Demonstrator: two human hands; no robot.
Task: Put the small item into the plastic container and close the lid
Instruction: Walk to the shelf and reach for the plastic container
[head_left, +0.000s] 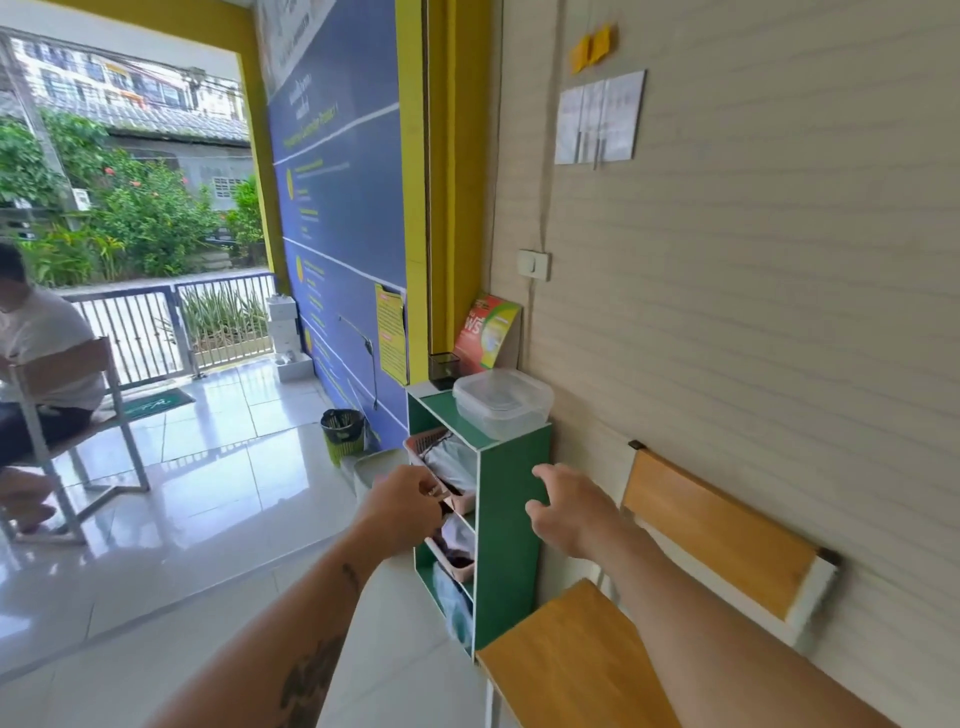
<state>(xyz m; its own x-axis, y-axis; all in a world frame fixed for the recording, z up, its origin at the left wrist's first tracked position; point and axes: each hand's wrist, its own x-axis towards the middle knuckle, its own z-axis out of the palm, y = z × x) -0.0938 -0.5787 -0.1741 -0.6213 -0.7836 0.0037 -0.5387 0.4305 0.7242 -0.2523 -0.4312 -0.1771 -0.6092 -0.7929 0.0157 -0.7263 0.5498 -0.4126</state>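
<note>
1. Two bare hands are seen stretched forward toward a green shelf unit (511, 525) that is set against the wall.
2. The left hand (408, 506) is held in front of the upper pink basket (434, 470) of the shelf unit, with its fingers curled in and pinched together. Something small and pale is glimpsed at the fingertips, but whether the small item is gripped there cannot be told.
3. The right hand (569, 506) is held in the air in front of the side panel of the shelf unit, with fingers spread and slightly bent; nothing is gripped by it.
4. The plastic container (503, 402) is placed on top of the shelf unit, well above both hands. It is clear, and its lid is seen lying on it.
5. A small dark cup (444, 370) is stood just behind the container at the back left corner of the top, and a red and green packet (485, 332) is leaned against the wall behind it.
6. A second pink basket (453, 558) is lodged in the lower part of the shelf unit, with cloth or bags inside both baskets.
7. A wooden chair (582, 660) is placed just right of the shelf unit, under the right forearm.
8. A black and green bin (343, 431) is set on the tiled floor to the left, and a seated person (41, 364) is seen at the far left edge.
</note>
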